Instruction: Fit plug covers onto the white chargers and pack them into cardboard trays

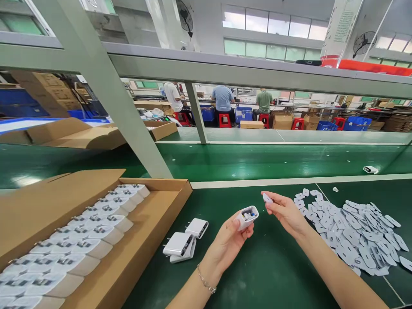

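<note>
My left hand (227, 242) grips a white charger housing (247, 218), its open end facing up and showing the parts inside. To its right, my right hand (285, 212) pinches a small white end cap (267, 198) between thumb and fingertips, apart from the housing. Beyond my right forearm lies a loose pile of white end caps (360, 236) on the green table. Left of my left hand, several white chargers with prongs (178, 243) rest together, one partly on top of another.
An open cardboard box (161, 219) at the left holds rows of white chargers (96, 231), prongs up. A green conveyor belt (257, 161) runs behind, with one white housing (371, 170) on it. A slanted metal post (119, 94) rises behind the box. People sit farther back.
</note>
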The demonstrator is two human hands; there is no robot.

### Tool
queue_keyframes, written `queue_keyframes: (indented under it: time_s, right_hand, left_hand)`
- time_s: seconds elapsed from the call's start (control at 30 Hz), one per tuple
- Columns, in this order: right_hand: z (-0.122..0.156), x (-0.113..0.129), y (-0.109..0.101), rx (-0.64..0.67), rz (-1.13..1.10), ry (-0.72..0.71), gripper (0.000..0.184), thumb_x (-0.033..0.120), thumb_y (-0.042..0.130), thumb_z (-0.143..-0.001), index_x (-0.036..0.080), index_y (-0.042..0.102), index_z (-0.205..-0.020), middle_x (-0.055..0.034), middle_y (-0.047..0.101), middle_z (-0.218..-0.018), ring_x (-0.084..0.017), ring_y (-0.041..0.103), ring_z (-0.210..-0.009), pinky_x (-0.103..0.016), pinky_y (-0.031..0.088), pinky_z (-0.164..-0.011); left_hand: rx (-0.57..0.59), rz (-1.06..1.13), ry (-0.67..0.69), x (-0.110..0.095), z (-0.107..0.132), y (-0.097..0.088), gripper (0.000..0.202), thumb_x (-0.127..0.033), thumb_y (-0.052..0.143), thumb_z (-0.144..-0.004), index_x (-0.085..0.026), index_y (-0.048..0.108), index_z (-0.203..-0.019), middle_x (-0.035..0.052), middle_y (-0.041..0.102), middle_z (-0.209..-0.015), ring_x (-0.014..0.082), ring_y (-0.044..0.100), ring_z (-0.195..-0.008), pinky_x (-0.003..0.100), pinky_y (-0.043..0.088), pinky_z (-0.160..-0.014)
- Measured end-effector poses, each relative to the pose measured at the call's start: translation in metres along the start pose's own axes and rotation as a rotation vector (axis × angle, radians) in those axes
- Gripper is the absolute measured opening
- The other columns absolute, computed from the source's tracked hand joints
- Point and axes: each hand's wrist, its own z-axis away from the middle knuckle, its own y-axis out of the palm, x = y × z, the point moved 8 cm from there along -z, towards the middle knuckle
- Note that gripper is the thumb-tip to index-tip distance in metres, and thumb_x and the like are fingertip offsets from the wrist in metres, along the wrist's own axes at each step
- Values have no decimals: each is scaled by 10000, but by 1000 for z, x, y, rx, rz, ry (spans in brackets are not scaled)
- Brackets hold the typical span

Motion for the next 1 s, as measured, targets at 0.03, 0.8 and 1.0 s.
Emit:
queue_keyframes:
  time_s: [0.03,0.8,1.0]
  right_hand:
    - [-1,-3,0,-13,-1,-3,403,309,766,-615,182,696,-992,-2,616,-767,-81,490,-587,-286,439,-658]
    - [35,-18,13,31,483,-166,268,285,608,-811,288,659,-1075,-47,546,-917,-160,544,-802,-278,504,-708]
    - [45,-24,28,89,458,-216,350,231,563,-841,364,597,-1163,-39,488,-950,-163,536,-844,-281,509,-712]
  left_hand:
    - [-13,9,-5,2,-3,-5,392,-387,816,-592,-149,709,-884,46,656,-804,95,533,-630,189,453,-572]
    - [-238,-785,187,-9,5,-34,377,-166,789,-599,-281,626,-918,32,618,-991,248,540,-1010,316,430,-879]
    - [-276,-960,246,-9,11,-31,354,-148,708,-667,-317,646,-973,32,642,-959,212,586,-735,271,470,-583]
